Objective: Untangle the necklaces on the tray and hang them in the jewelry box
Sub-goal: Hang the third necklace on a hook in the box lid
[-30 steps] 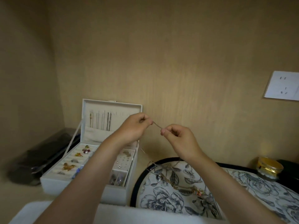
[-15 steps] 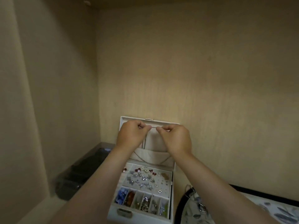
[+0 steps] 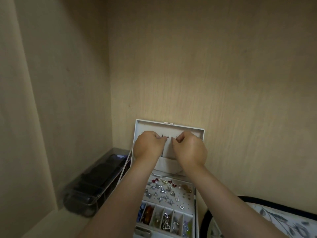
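The white jewelry box (image 3: 195, 210) stands open, its lid (image 3: 171, 127) upright against the back wall. Both my hands are raised in front of the lid's row of hooks (image 3: 169, 136). My left hand (image 3: 147, 146) and my right hand (image 3: 189, 148) each pinch an end of a thin necklace chain (image 3: 169, 138) stretched between their fingertips at hook height. The chain's slack loops down over the lid pocket (image 3: 169, 166). The floral tray (image 3: 281, 219) shows only at the lower right edge.
The box's tray holds several earrings (image 3: 164, 189) and small compartments (image 3: 164, 219) of trinkets. A dark clear-lidded case (image 3: 96, 181) lies in the left corner. Beige walls close in at the left and back.
My hands carried the chain from above the floral tray leftwards to the box lid and drew closer together at the hooks. The view swung left, so the tray has slid nearly out of sight.
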A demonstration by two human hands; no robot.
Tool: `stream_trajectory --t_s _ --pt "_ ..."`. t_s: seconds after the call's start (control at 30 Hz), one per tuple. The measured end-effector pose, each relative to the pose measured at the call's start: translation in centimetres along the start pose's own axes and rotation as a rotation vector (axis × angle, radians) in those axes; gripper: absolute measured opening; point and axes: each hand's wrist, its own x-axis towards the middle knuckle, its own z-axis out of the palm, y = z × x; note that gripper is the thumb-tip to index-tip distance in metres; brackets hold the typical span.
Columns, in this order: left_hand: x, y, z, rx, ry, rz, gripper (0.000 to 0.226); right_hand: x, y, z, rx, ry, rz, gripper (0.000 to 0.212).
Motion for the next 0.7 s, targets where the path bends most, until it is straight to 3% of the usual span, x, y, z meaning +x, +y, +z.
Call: stream_trajectory --t_s 0.2,0.37,0.47,0.53,0.7 --pt "-1.2 -1.4 0.2 -0.223 -0.141 0.087 0.023 -1.3 0.7 0.0 0.008 -0.225 -0.015 0.022" --pt "-1.7 -1.4 -0.5 -0.378 -0.346 0.110 0.019 -2.9 0.4 -0.3 0.454 -0.471 0.138 0.033" --pt "-1.8 -1.9 -0.7 -0.373 -0.385 0.166 0.021 -3.4 0.4 -1.1 0.648 -0.610 0.220 0.017" --pt "-2.0 -2.4 -0.6 -0.306 -0.413 0.243 0.022 -3.4 0.7 -1.5 0.606 -0.655 0.166 0.011" --pt "-2.2 -3.2 0.0 -0.299 -0.384 0.210 0.016 -2.7 2.2 -1.5 0.381 -0.644 0.047 0.029"
